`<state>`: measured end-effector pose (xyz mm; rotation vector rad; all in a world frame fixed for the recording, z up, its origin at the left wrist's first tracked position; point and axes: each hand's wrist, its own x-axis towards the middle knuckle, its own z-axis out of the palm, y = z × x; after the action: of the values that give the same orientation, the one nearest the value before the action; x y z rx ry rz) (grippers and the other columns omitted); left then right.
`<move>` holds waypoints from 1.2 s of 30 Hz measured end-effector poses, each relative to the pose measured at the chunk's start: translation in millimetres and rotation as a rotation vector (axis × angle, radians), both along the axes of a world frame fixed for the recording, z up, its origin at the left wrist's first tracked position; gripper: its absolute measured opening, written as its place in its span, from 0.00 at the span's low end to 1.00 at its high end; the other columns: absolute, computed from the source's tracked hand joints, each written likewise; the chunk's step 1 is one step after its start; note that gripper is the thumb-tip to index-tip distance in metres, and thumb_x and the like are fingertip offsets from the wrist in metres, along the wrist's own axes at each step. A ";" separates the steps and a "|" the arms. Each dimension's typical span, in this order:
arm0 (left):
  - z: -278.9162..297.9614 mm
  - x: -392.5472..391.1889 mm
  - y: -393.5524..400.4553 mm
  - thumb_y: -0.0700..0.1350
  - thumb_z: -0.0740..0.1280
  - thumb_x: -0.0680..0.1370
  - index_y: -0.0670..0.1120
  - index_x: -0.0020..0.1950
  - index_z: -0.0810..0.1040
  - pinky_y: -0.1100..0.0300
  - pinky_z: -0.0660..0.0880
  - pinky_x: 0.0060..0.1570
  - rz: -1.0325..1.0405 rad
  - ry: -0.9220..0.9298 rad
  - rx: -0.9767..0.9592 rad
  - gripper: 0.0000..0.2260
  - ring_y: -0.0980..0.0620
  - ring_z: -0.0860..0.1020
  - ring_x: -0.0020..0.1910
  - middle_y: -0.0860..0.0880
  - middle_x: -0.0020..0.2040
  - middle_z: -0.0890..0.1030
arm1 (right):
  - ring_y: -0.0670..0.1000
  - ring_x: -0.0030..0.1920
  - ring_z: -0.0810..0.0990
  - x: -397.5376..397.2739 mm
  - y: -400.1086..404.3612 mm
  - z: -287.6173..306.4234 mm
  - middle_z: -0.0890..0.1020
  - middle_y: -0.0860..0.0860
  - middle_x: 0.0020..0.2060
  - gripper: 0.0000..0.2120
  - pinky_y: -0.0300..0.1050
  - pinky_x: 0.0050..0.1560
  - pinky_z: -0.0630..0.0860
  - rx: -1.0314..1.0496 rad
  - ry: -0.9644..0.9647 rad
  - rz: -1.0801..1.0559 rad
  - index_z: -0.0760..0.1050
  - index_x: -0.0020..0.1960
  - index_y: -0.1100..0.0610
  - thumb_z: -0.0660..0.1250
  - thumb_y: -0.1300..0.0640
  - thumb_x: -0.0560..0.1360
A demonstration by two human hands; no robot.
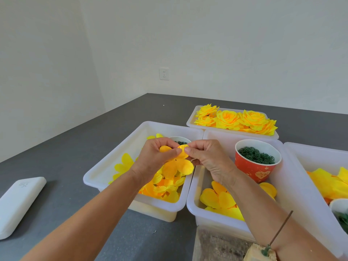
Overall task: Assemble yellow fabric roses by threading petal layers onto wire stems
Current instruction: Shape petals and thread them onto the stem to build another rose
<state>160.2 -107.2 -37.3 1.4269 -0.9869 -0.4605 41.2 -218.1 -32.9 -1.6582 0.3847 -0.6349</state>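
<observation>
Both hands hold one yellow fabric petal layer above the left white bin. My left hand pinches its upper left petals. My right hand pinches the top petal from the right. Loose yellow petal layers fill the left bin, and more petal layers lie in the middle bin. A thin wire stem stands upright in a foam block at the bottom right, under my right forearm.
A red paper cup of green rings stands in the middle bin. Finished yellow roses fill a far white tray. A third bin with yellow fabric sits at right. A white flat case lies on the grey table at left.
</observation>
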 end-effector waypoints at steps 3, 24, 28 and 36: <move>-2.9 -2.1 -1.8 0.35 0.72 0.71 0.43 0.36 0.79 0.66 0.70 0.31 0.014 -0.128 0.036 0.06 0.58 0.73 0.29 0.52 0.30 0.78 | 0.43 0.27 0.77 -1.0 -0.6 -0.4 0.80 0.46 0.25 0.06 0.36 0.32 0.74 -0.204 0.024 -0.096 0.80 0.36 0.58 0.71 0.65 0.71; 0.6 -3.7 -1.0 0.35 0.69 0.74 0.40 0.36 0.77 0.67 0.67 0.29 0.034 -0.070 -0.044 0.07 0.58 0.68 0.28 0.51 0.28 0.74 | 0.46 0.25 0.71 4.5 -1.3 -6.8 0.75 0.51 0.22 0.17 0.38 0.28 0.70 -0.214 -0.034 -0.143 0.75 0.29 0.63 0.76 0.52 0.66; 2.0 -6.8 -2.0 0.36 0.69 0.73 0.43 0.36 0.79 0.71 0.67 0.31 0.056 -0.123 -0.058 0.07 0.62 0.70 0.29 0.58 0.28 0.77 | 0.47 0.25 0.66 5.8 1.2 -5.2 0.70 0.52 0.23 0.20 0.39 0.28 0.67 -0.327 -0.006 -0.176 0.72 0.29 0.68 0.76 0.55 0.67; 0.9 -9.1 -2.0 0.39 0.68 0.76 0.43 0.41 0.83 0.72 0.68 0.31 0.028 -0.152 -0.018 0.05 0.64 0.73 0.28 0.59 0.27 0.78 | 0.49 0.28 0.62 1.5 1.0 -2.6 0.66 0.55 0.24 0.17 0.40 0.28 0.60 -0.439 -0.008 -0.165 0.71 0.30 0.71 0.72 0.62 0.71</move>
<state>151.2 -109.2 -36.4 1.4740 -1.0884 -0.3246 42.6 -217.1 -35.4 -2.0531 0.3980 -0.8958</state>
